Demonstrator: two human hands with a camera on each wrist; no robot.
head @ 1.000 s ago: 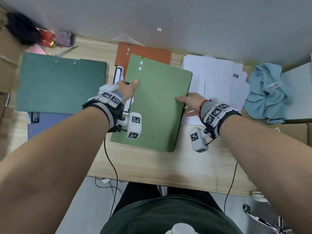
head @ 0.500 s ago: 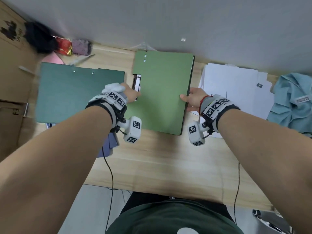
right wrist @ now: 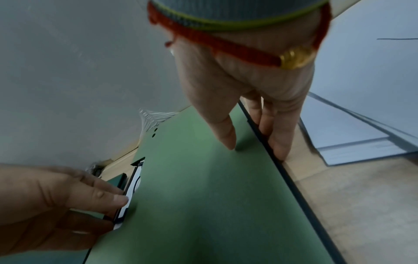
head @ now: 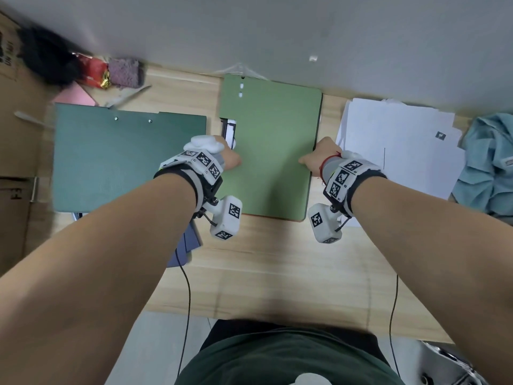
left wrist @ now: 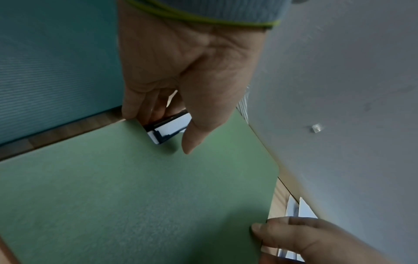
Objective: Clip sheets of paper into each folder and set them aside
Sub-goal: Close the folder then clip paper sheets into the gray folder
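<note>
A light green folder (head: 272, 151) lies closed on the wooden desk, its far edge against the wall. My left hand (head: 231, 158) pinches its left edge beside the black-and-white clip (head: 228, 132), thumb on the cover (left wrist: 135, 187) and fingers at the clip (left wrist: 167, 130). My right hand (head: 313, 159) pinches the right edge, thumb on top (right wrist: 203, 196) and fingers down along the dark edge. A thin orange sliver shows under the folder's near edge. Loose white paper sheets (head: 402, 140) lie to the right.
A dark green folder (head: 125, 159) lies to the left over a bluish folder (head: 186, 245). A blue cloth (head: 488, 168) sits far right. Pink paper (head: 75, 97) and red and purple clutter (head: 94, 69) sit at the back left, beside cardboard boxes (head: 16, 134).
The light green folder has slid away from me and straightened against the wall, covering the orange folder. Both hands stayed on its left and right edges.
</note>
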